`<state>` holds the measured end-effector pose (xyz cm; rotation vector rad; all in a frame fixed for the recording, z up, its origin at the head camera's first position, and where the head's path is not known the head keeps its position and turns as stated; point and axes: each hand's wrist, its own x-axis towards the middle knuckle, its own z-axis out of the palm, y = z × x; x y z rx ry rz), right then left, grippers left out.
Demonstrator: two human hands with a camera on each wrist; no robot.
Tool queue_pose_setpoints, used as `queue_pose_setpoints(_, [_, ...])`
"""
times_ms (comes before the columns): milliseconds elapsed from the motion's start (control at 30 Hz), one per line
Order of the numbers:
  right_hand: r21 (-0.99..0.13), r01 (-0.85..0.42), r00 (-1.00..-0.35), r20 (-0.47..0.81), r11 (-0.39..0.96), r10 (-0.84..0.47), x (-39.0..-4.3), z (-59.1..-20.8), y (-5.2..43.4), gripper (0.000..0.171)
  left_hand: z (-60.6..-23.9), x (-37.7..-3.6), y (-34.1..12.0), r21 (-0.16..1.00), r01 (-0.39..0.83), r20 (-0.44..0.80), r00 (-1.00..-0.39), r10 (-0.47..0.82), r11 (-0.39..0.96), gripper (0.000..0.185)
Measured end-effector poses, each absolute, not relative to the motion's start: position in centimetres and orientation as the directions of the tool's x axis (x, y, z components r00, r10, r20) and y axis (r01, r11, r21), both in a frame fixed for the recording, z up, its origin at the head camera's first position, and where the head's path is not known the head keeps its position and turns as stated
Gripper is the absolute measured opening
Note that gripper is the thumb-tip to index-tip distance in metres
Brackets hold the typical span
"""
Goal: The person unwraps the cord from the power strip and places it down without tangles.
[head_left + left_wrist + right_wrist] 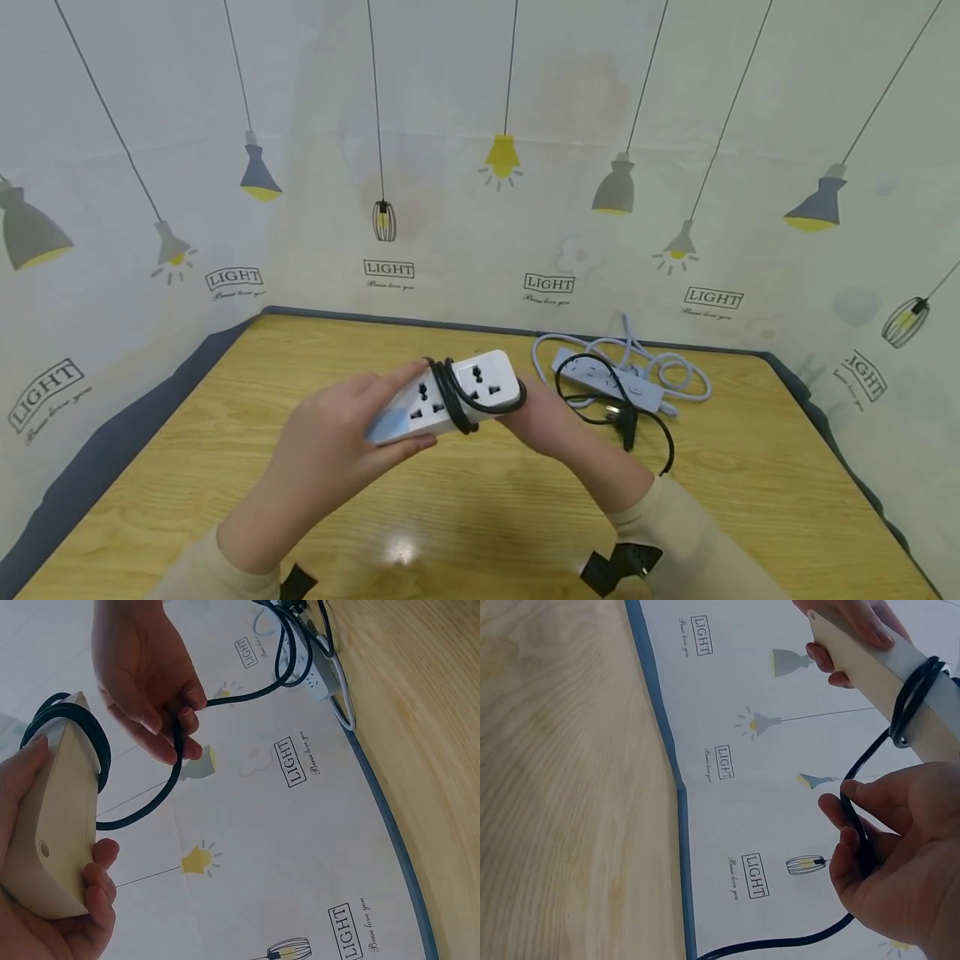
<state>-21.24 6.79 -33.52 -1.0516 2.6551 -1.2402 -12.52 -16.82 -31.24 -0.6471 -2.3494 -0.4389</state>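
Observation:
My left hand [330, 442] grips a white power strip [486, 372] by its near end, thumb on one side and fingers on the other. Several turns of black cord [452, 396] wrap round the strip's middle. Just past the far end, my right hand [907, 847] holds the same cord between thumb and curled fingers; in the head view those fingers are hidden behind the strip. From that hand the loose cord runs down to a black plug [625, 423] on the table. The left wrist view shows the strip's plain side [64, 840] and a bend of cord between strip and right hand.
A second white power strip [611, 379] with its pale coiled cord [684, 379] lies at the back right of the wooden table [225, 400]. The black plug and loose cord overlap it. A cloth [450, 292] printed with lamps stands round the table's back and sides.

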Motion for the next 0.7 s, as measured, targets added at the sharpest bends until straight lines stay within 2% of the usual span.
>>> queue_pose_setpoints(200, [-0.829, -0.418, -0.839, 0.195, 0.372, -0.509, -22.1, -33.1, 7.4, 0.016, -31.3, -12.3, -16.7, 0.128, 0.569, 0.671, -0.653, 0.352, 0.812, 0.072])
queue_pose_setpoints(367, [-0.893, -0.331, -0.877, 0.171, 0.307, -0.449, -22.6, -32.7, 7.7, 0.016, -31.6, -12.3, -16.5, 0.113, 0.597, 0.681, -0.629, 0.375, 0.795, 0.07])
queue_pose_setpoints(500, [-0.886, -0.358, -0.885, 0.22, 0.296, -0.411, -22.4, -32.0, 8.2, 0.022, -31.8, -12.3, -16.5, 0.106, 0.605, 0.683, -0.621, 0.384, 0.789, 0.068])
queue_pose_setpoints(700, [-0.85, -0.434, -0.875, 0.319, 0.297, -0.365, -22.1, -31.2, 9.2, 0.022, -31.9, -12.4, -16.6, 0.118, 0.574, 0.659, -0.656, 0.368, 0.811, 0.068])
